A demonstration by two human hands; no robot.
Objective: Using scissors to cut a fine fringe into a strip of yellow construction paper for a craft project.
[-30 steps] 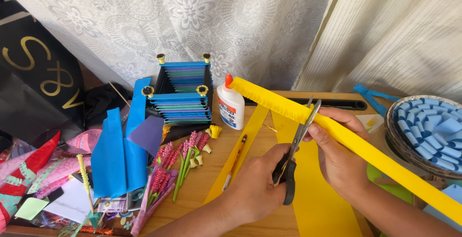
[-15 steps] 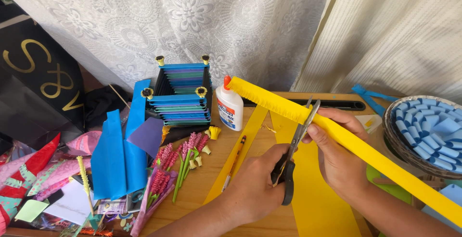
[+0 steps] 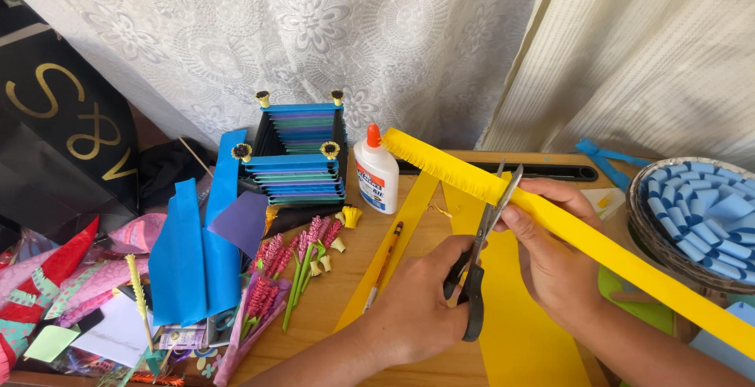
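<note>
- A long yellow strip is held slantwise above the table, running from near the glue bottle down to the lower right corner.
- Its upper end is already fringed with fine cuts along one edge; the rest of that edge is uncut.
- The strip is pinched in the right hand, fingers closed over it just beside the blades.
- Scissors are gripped in the left hand, fingers through the loops, blades parted around the strip's edge where the fringe ends.
- For an even fringe, each snip is best kept short, stopped at the same depth, and spaced as closely as those already made; the strip is best kept taut and fed little by little.
- The right thumb lies near the blades and should be kept clear of them.
- Under the hands lies a yellow sheet; a pencil lies left of it.
- Pink paper flowers, blue sheets and a blue stacked box lie further left; a basket of blue rolls stands at right.
</note>
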